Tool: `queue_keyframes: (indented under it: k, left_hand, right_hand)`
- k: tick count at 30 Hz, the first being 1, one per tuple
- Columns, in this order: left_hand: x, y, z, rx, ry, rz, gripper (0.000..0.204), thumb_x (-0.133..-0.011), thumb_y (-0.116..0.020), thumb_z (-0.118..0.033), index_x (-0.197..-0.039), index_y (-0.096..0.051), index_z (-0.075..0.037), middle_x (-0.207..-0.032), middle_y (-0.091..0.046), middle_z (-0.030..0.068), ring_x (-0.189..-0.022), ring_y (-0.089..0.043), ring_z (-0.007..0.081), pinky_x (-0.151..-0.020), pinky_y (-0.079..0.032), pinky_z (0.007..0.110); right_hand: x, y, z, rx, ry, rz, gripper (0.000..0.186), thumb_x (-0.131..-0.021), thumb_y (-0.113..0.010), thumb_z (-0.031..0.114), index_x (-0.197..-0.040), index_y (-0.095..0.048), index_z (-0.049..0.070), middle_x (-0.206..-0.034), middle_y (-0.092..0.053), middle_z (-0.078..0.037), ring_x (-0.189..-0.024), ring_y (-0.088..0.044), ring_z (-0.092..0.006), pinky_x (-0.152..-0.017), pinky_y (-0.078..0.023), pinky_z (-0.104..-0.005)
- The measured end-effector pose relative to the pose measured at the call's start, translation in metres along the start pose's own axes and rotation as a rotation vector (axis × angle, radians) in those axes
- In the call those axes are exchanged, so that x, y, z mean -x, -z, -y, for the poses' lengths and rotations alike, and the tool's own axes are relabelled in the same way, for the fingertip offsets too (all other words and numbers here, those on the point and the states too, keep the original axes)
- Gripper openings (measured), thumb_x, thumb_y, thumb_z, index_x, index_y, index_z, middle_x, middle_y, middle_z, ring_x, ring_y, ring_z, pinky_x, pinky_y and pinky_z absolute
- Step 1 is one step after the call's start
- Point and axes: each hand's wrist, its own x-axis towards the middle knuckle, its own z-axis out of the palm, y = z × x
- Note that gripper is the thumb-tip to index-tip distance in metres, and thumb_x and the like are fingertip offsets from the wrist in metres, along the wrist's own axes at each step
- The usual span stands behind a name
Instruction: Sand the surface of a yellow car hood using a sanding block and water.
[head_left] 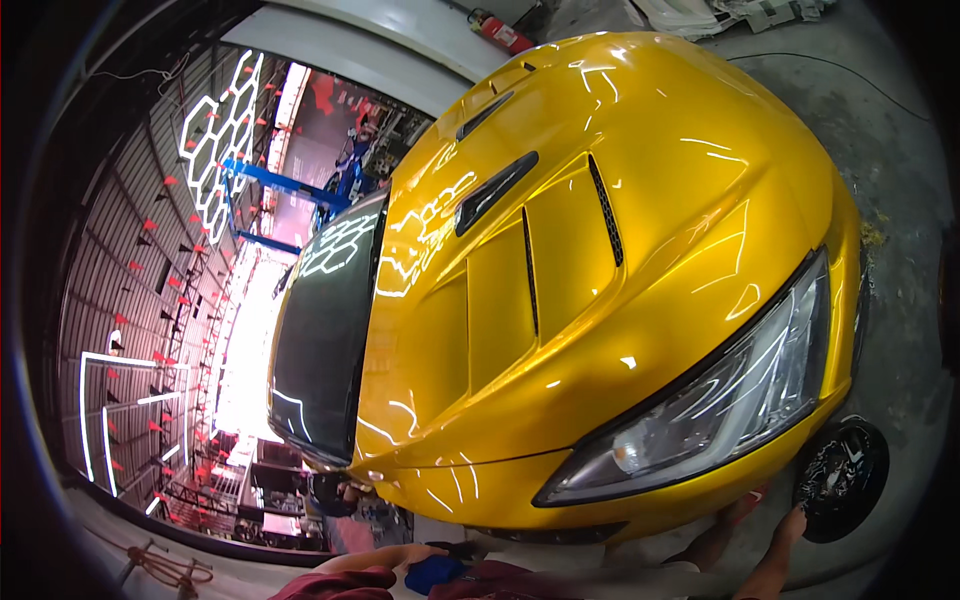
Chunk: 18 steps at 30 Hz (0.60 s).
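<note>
The glossy yellow car (650,300) fills much of the head view, with hood vents (530,275), a dark windscreen (320,330) and a large headlight (690,400). My left hand (425,555) is low at the lower edge, beside a dark item (460,548) and a blue cloth-like bundle (432,573); its fingers and what they may hold are unclear. My right hand (792,522) is beside the lower rim of a black round object (850,475), below the headlight; its fingers are too small and obscured to make out.
A red fire extinguisher (500,30) lies beyond the hood. The grey floor (890,180) runs along the car's right, crossed by a thin cable. A blue lift frame (290,175), hexagonal ceiling lights (210,150) and hanging pennants appear at left. Pale panels (720,10) lie at top right.
</note>
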Motion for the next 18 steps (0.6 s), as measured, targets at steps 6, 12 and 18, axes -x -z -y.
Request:
queue_keyframes:
  k: [6, 12, 18]
  left_hand:
    - [-0.068, 0.081, 0.022, -0.337, -0.062, 0.03, 0.045, -0.085, -0.069, -0.045, -0.116, -0.066, -0.012, -0.109, -0.07, 0.0067, -0.092, -0.067, 0.0163, -0.083, -0.053, 0.035]
    - [-0.136, 0.111, 0.051, -0.668, -0.07, 0.115, 0.04, -0.084, -0.07, -0.041, -0.11, -0.068, -0.011, -0.109, -0.07, 0.0079, -0.091, -0.067, 0.0157, -0.082, -0.053, 0.034]
    - [-0.176, 0.153, 0.123, -0.983, -0.01, 0.204, 0.035, -0.084, -0.071, -0.038, -0.105, -0.071, -0.01, -0.109, -0.069, 0.0092, -0.09, -0.067, 0.015, -0.081, -0.053, 0.034]
  right_hand:
    - [0.029, -0.035, 0.019, -0.059, -0.09, -0.042, 0.024, -0.1, -0.041, 0.013, -0.112, -0.06, 0.003, -0.088, -0.068, -0.021, -0.081, -0.069, -0.0374, -0.07, -0.055, -0.0462]
    - [0.086, -0.075, 0.057, -0.071, -0.06, -0.033, 0.025, -0.098, -0.04, 0.009, -0.115, -0.056, 0.0, -0.093, -0.068, -0.024, -0.083, -0.069, -0.0385, -0.071, -0.055, -0.0467]
    - [0.123, -0.107, 0.095, -0.15, -0.068, 0.021, 0.024, -0.099, -0.04, 0.01, -0.109, -0.059, 0.001, -0.09, -0.069, -0.023, -0.08, -0.069, -0.038, -0.068, -0.056, -0.048]
